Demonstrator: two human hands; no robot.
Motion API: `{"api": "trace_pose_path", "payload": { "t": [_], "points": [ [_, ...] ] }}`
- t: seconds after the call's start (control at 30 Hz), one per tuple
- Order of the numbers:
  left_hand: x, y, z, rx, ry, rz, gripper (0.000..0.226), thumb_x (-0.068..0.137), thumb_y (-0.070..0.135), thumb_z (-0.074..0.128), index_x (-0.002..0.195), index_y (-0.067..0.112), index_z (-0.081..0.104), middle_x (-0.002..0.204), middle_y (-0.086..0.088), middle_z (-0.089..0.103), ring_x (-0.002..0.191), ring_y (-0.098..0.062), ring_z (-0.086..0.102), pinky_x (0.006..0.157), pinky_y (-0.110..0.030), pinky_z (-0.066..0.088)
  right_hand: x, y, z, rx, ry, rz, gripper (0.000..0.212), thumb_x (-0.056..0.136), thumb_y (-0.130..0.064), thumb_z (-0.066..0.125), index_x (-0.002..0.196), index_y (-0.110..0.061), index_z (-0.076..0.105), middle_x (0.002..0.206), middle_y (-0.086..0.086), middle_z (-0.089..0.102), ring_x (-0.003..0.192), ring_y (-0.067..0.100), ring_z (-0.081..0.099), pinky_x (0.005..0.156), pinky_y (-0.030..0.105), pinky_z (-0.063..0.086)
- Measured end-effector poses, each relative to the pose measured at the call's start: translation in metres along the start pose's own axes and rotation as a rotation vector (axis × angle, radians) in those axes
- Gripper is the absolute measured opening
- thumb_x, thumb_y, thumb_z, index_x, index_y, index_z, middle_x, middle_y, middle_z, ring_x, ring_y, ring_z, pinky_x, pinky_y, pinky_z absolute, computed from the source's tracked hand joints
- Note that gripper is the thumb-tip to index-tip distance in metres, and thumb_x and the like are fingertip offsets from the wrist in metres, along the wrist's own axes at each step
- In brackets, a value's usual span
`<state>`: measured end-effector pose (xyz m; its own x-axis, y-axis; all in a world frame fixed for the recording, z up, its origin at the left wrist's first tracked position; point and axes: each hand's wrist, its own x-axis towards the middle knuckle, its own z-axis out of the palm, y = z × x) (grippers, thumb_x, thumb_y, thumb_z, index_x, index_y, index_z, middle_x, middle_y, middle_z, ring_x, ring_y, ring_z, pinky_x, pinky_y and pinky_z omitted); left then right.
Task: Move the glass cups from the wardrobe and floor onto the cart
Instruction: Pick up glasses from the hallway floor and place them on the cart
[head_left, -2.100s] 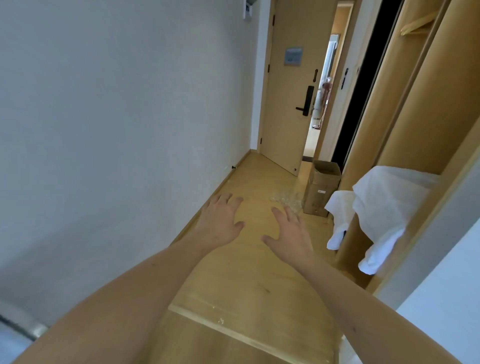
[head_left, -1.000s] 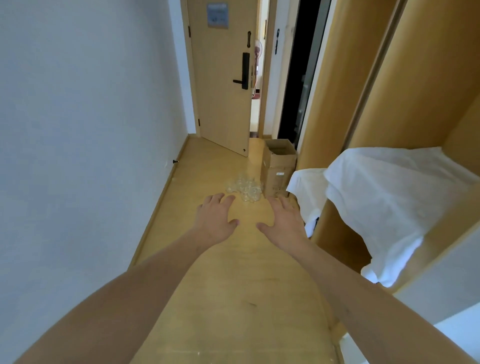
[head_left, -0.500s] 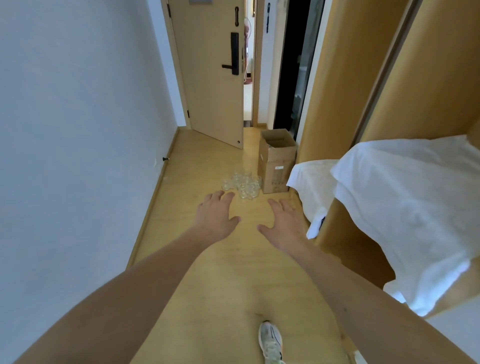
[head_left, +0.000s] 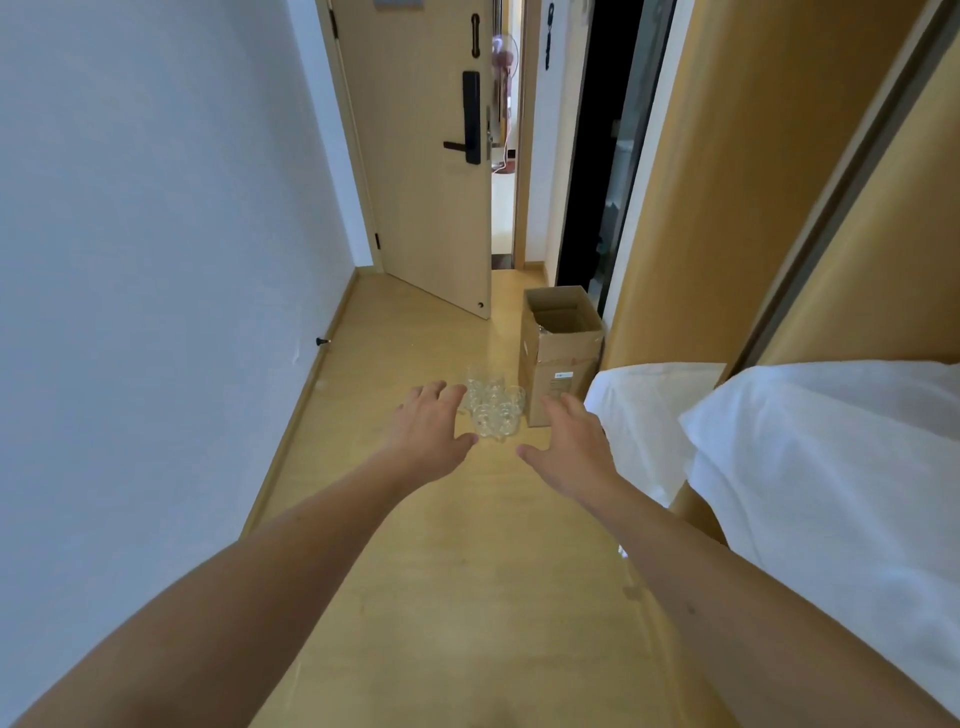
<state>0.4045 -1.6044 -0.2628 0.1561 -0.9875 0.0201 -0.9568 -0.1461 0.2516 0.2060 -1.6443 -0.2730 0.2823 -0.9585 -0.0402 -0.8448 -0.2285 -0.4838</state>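
Note:
Several clear glass cups (head_left: 491, 405) stand clustered on the wooden floor ahead, just left of a cardboard box. My left hand (head_left: 428, 434) is stretched forward, palm down with fingers spread, its fingertips overlapping the left edge of the cluster in view; it holds nothing. My right hand (head_left: 571, 441) reaches out the same way, to the right of the cups, empty too. Both hands are in the air, apart from the cups. The wardrobe (head_left: 753, 197) rises on the right. No cart is in view.
An open cardboard box (head_left: 561, 353) stands against the wardrobe's end. White cloth (head_left: 831, 467) drapes over a surface at the right. A white wall (head_left: 156, 260) bounds the narrow corridor on the left. A wooden door (head_left: 431, 156) stands ajar ahead.
The view has moved forward along the corridor; the cups and box are nearer and larger. Both hands stay outstretched and empty. The shoe seen half a second ago is out of view.

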Motion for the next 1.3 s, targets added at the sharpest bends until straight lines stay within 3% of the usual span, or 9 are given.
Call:
{"api": "trace_pose_path", "payload": {
  "t": [0.4, 0.87, 1.3],
  "points": [
    [0.134, -0.017, 0.027, -0.042, -0.057, -0.002, 0.071, 0.092, 0.046, 0.065, 0.152, 0.022, 0.035, 0.156, -0.009, 0.037, 0.141, -0.031, 0.034, 0.111, -0.046, 0.037, 0.124, 0.005, 0.012, -0.014, -0.057, 0.020, 0.078, 0.090, -0.049, 0.069, 0.155, -0.025, 0.033, 0.158, 0.002, 0.035, 0.141, 0.030, 0.038, 0.110, 0.044, 0.040],
    [0.347, -0.112, 0.045, -0.042, -0.181, 0.048, 0.071, 0.093, 0.047, 0.064, 0.153, 0.023, 0.034, 0.156, -0.009, 0.036, 0.140, -0.031, 0.035, 0.110, -0.045, 0.039, 0.322, -0.037, 0.044, 0.023, -0.085, 0.175, 0.073, 0.091, -0.047, 0.068, 0.153, -0.028, 0.035, 0.156, 0.001, 0.037, 0.142, 0.027, 0.037, 0.111, 0.042, 0.037],
    [0.484, -0.159, 0.071, -0.063, -0.257, 0.053, 0.071, 0.089, 0.047, 0.067, 0.150, 0.022, 0.040, 0.151, -0.009, 0.043, 0.133, -0.034, 0.042, 0.108, -0.047, 0.041, 0.452, -0.035, 0.060, 0.073, -0.091, 0.236, 0.066, 0.089, -0.036, 0.073, 0.146, -0.016, 0.046, 0.147, 0.008, 0.045, 0.137, 0.028, 0.040, 0.109, 0.037, 0.033]
  ]
}}
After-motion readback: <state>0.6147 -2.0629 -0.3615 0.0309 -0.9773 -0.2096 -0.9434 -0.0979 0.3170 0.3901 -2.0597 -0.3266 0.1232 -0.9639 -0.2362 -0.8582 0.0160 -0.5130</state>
